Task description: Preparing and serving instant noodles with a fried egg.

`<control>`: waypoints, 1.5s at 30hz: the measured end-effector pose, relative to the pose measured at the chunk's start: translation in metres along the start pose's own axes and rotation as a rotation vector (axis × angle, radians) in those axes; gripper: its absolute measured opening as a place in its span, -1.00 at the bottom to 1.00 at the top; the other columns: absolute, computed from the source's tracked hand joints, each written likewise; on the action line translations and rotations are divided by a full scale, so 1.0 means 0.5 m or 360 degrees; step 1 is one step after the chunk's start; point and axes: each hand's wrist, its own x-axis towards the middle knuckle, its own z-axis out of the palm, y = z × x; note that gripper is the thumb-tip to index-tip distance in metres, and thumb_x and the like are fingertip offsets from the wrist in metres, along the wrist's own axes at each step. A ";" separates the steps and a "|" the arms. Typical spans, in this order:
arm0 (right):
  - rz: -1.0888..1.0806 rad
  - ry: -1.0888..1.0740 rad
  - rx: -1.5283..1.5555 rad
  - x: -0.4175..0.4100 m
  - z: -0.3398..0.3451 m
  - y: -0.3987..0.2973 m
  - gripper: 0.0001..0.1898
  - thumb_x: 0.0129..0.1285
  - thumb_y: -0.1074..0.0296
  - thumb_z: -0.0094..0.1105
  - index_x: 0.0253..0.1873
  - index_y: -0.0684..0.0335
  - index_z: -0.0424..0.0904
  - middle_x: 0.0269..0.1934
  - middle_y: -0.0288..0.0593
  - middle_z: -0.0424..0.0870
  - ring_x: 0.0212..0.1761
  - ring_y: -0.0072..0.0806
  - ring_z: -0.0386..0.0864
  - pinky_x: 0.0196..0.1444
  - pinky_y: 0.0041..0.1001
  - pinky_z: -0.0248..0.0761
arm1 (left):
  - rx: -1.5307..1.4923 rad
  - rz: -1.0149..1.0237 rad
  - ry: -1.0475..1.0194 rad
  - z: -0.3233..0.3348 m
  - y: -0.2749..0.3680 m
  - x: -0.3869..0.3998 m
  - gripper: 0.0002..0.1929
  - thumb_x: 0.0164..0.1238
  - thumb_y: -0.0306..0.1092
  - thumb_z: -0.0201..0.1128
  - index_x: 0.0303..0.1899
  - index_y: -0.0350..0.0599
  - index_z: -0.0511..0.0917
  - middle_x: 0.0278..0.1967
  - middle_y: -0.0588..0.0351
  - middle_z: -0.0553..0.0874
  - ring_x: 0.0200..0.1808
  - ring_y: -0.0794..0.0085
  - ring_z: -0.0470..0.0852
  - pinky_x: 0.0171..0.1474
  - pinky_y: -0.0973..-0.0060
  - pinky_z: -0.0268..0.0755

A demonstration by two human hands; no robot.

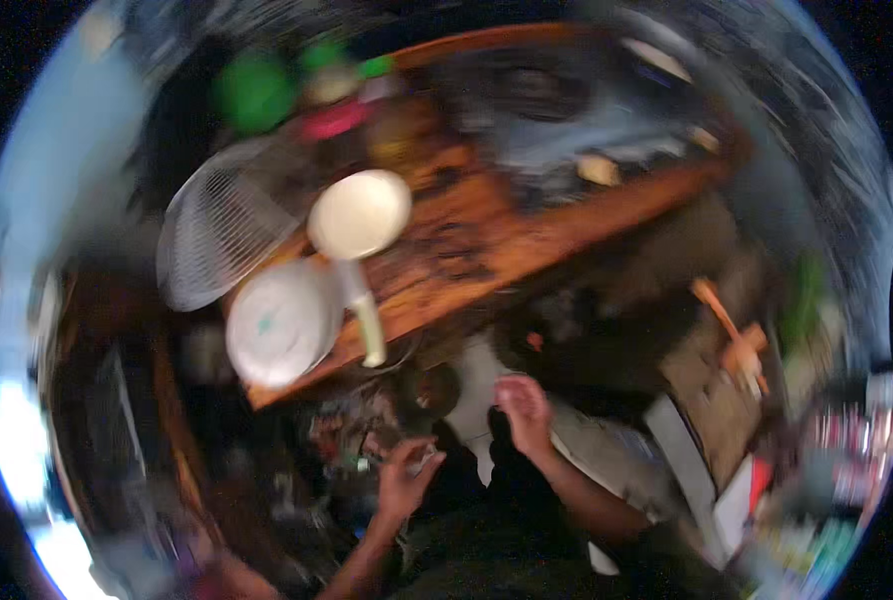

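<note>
My left hand [410, 480] is low in front of my body, thumb and fingers curved apart. A small pale patch shows between them, too blurred to tell if it is held. To its right, my right hand [525, 412] hangs in the air with loosely bent fingers and nothing visible in it. Beyond both hands stands a wooden table [506, 255]. Near its front left corner sit a round white lid or plate [281, 326], a cream bowl [362, 214] and a knife with a pale green handle [371, 337]. Neither hand touches them.
A white mesh basket [217, 232] leans at the table's left end. Blurred green [255, 90] and pink [334, 120] items stand behind. A dark stove-like surface [544, 97] fills the far right. A brown wooden-looking object [739, 345] lies on cardboard [716, 405] at right.
</note>
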 end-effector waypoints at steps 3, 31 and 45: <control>0.0037 -0.0108 0.0011 -0.036 -0.007 -0.060 -0.71 0.43 0.37 0.14 0.17 0.29 0.46 -0.04 -0.20 0.63 -0.05 -0.61 0.56 0.01 -0.52 0.46 | -0.0045 -0.0145 -0.0206 -0.003 0.023 0.010 -0.73 0.30 -0.38 0.39 -0.01 -0.20 0.62 -0.18 0.10 0.72 -0.16 0.47 0.68 -0.04 0.48 0.50; -0.0427 0.1464 -0.0250 -0.662 -0.414 -0.316 -0.69 0.39 0.39 0.20 0.17 0.27 0.48 -0.04 -0.18 0.66 -0.06 -0.51 0.61 0.05 -0.43 0.50 | 0.0473 0.1981 -0.1459 0.637 0.624 -0.125 -0.50 0.35 -0.11 0.28 0.23 -0.11 0.43 0.23 -0.04 0.54 0.18 0.04 0.57 0.22 0.18 0.43; -0.0427 0.1241 -0.0246 -0.783 -0.531 -0.262 -0.75 0.35 0.38 0.25 0.07 0.28 0.55 -0.12 -0.16 0.69 -0.17 -0.52 0.65 -0.08 -0.48 0.54 | 0.1513 0.2335 -0.0737 1.069 0.639 -0.084 -0.69 0.33 -0.30 0.10 0.09 -0.01 0.52 -0.30 0.04 0.71 -0.26 0.12 0.77 -0.20 0.09 0.58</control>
